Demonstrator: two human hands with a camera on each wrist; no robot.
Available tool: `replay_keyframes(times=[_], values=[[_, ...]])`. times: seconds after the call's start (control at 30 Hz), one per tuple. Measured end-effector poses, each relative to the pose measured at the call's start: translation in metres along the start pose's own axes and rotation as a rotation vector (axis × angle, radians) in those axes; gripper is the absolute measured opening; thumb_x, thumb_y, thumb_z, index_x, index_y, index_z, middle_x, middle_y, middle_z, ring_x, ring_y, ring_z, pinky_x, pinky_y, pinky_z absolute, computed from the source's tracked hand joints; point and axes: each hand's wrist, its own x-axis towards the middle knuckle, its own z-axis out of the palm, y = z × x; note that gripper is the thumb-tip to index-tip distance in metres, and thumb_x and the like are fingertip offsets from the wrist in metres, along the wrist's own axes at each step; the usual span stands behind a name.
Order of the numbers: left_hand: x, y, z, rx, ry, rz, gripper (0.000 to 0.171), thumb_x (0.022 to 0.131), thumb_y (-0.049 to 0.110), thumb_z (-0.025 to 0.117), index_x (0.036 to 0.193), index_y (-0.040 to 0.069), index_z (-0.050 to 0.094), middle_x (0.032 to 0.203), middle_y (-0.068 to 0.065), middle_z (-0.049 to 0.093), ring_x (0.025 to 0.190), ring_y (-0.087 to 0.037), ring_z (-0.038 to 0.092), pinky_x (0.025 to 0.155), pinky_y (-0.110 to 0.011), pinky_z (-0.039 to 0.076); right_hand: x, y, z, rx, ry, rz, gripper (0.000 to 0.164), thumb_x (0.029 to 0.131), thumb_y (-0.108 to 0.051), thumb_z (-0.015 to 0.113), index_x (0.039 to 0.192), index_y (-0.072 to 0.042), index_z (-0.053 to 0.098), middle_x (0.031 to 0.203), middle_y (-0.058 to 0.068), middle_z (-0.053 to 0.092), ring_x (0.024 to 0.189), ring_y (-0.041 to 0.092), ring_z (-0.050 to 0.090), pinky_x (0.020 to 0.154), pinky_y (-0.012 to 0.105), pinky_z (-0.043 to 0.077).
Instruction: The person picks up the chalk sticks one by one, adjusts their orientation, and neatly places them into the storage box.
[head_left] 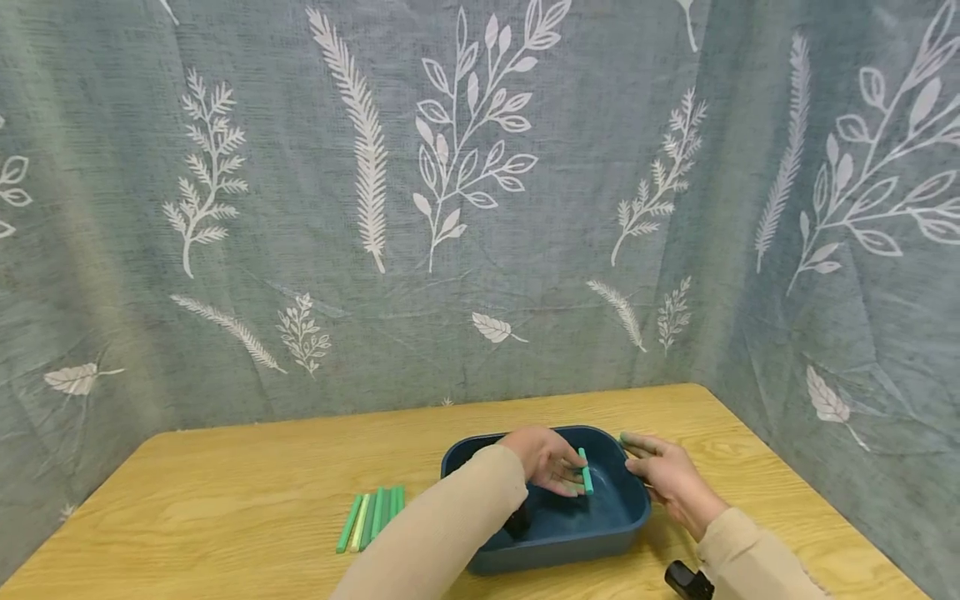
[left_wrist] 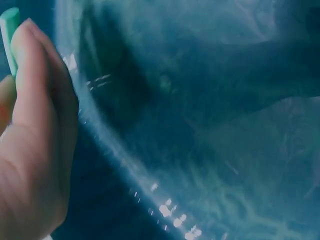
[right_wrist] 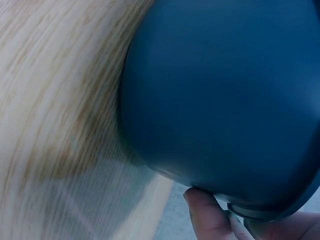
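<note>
A dark blue rectangular bin (head_left: 562,546) stands on the wooden table. Inside it, my left hand (head_left: 551,462) pinches a short green stick (head_left: 587,472) between thumb and fingers; the left wrist view shows the stick (left_wrist: 9,35) at the fingertips. My right hand (head_left: 671,479) grips the bin's right rim, with fingers against the wall (right_wrist: 210,150) in the right wrist view. A small green bit (head_left: 622,436) shows by its fingertips; what it belongs to is hidden. Left of the bin, several green and pale yellow sticks (head_left: 372,517) lie side by side, partly behind my left sleeve.
The light wooden table (head_left: 225,500) reaches back to a grey-green curtain (head_left: 300,333) with white leaf prints, which also hangs along both sides. A black device (head_left: 686,579) sits at my right wrist. My left forearm crosses the bin's left part.
</note>
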Motion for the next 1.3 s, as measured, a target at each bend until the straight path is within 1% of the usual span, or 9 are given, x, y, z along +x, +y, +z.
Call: replay_keyframes(times=[0.2,0.3,0.5,0.63,0.77,0.9,1.07,1.2,1.3], values=[[0.001,-0.007,0.003,-0.024,-0.001,-0.012,0.009,0.100,0.001,0.052,0.097,-0.006,0.057,0.093,-0.021,0.058,0.125,-0.040,0.051,0.102,-0.038,0.047,-0.004,0.000,0.003,-0.008,-0.015,-0.002,0.051,0.100,0.003,0.045,0.148,0.010,0.028,0.149,0.031,0.027,0.127,0.043,0.046,0.078,0.031,0.057],[0.001,-0.008,0.004,-0.028,0.015,-0.011,0.010,0.100,-0.001,0.052,0.099,-0.009,0.058,0.093,-0.023,0.058,0.123,-0.041,0.052,0.100,-0.038,0.048,-0.005,-0.002,0.005,-0.009,-0.026,-0.010,0.052,0.100,0.002,0.044,0.149,0.009,0.026,0.150,0.030,0.026,0.130,0.046,0.040,0.082,0.034,0.056],[0.001,-0.011,0.003,-0.007,0.036,-0.003,0.014,0.098,-0.004,0.052,0.104,-0.015,0.058,0.088,-0.022,0.059,0.121,-0.041,0.054,0.098,-0.038,0.049,-0.006,-0.005,0.008,-0.007,-0.028,-0.010,0.052,0.100,0.002,0.044,0.149,0.008,0.027,0.150,0.030,0.027,0.129,0.045,0.042,0.079,0.033,0.057],[-0.002,-0.010,0.000,0.016,0.024,0.000,0.028,0.099,-0.003,0.050,0.122,-0.019,0.052,0.104,-0.027,0.062,0.121,-0.041,0.053,0.100,-0.040,0.048,-0.007,-0.003,0.009,-0.003,-0.019,-0.012,0.052,0.100,0.003,0.044,0.149,0.008,0.027,0.150,0.030,0.027,0.127,0.044,0.045,0.076,0.033,0.057],[-0.013,-0.007,-0.009,0.062,0.075,0.028,0.036,0.100,0.003,0.052,0.129,-0.017,0.049,0.119,-0.028,0.062,0.118,-0.038,0.057,0.098,-0.041,0.049,-0.005,-0.002,0.009,0.012,-0.021,-0.008,0.053,0.100,0.003,0.045,0.149,0.007,0.027,0.151,0.029,0.027,0.129,0.045,0.043,0.078,0.035,0.057],[-0.028,-0.003,-0.019,0.024,0.137,0.088,0.035,0.100,0.004,0.053,0.127,-0.017,0.049,0.110,-0.026,0.065,0.114,-0.038,0.059,0.096,-0.042,0.051,-0.003,0.001,0.009,0.021,-0.029,-0.001,0.054,0.100,0.003,0.046,0.150,0.006,0.027,0.151,0.029,0.027,0.125,0.041,0.049,0.076,0.034,0.058],[-0.043,0.003,-0.028,-0.020,0.134,0.144,0.038,0.101,0.003,0.050,0.134,-0.015,0.043,0.103,-0.024,0.064,0.116,-0.041,0.058,0.098,-0.044,0.050,-0.002,0.003,0.004,0.011,-0.028,0.011,0.054,0.100,0.002,0.047,0.150,0.005,0.027,0.151,0.028,0.027,0.115,0.031,0.058,0.070,0.031,0.058],[-0.056,0.007,-0.037,-0.013,0.124,0.171,0.044,0.101,0.003,0.049,0.141,-0.010,0.036,0.093,-0.018,0.061,0.118,-0.042,0.056,0.099,-0.045,0.048,0.000,0.003,0.001,0.010,-0.034,0.012,0.055,0.099,0.002,0.048,0.150,0.006,0.027,0.151,0.028,0.027,0.113,0.027,0.060,0.070,0.030,0.058],[-0.065,0.010,-0.043,-0.027,0.105,0.188,0.049,0.102,0.005,0.049,0.145,-0.007,0.031,0.093,-0.017,0.059,0.119,-0.042,0.055,0.099,-0.044,0.049,0.001,0.002,-0.003,0.011,-0.039,0.007,0.055,0.099,0.001,0.048,0.150,0.006,0.026,0.151,0.028,0.026,0.111,0.023,0.060,0.070,0.030,0.058]])
